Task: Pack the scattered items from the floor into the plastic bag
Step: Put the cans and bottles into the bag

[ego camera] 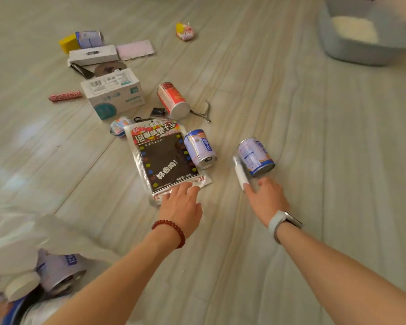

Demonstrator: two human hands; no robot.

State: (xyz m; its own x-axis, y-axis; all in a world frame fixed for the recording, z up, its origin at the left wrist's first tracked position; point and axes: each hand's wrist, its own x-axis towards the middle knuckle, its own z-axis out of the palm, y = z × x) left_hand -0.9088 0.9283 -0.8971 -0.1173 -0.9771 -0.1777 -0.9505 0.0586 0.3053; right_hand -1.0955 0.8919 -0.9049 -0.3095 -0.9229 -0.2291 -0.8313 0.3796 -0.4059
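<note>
A clear plastic bag [21, 242] lies at the lower left with cans and a white lid inside. My left hand [181, 205], fingers spread, rests on the near edge of a black and silver snack packet [164, 158]. My right hand [265, 198] is open, its fingertips touching the near end of a small white tube [240, 172] and close to a purple can [256, 157] lying on its side. A second purple can [199, 148] lies beside the packet. Farther off are a red can [172, 99] and a white box [114, 92].
More items lie farther up the wooden floor: a flat white box [93, 55], a yellow block with a purple can [89, 39], a pink card [135, 49], a pink roll [65, 96], metal nippers [204, 112], a small wrapped packet [185, 32]. A grey tray [361, 36] stands at top right.
</note>
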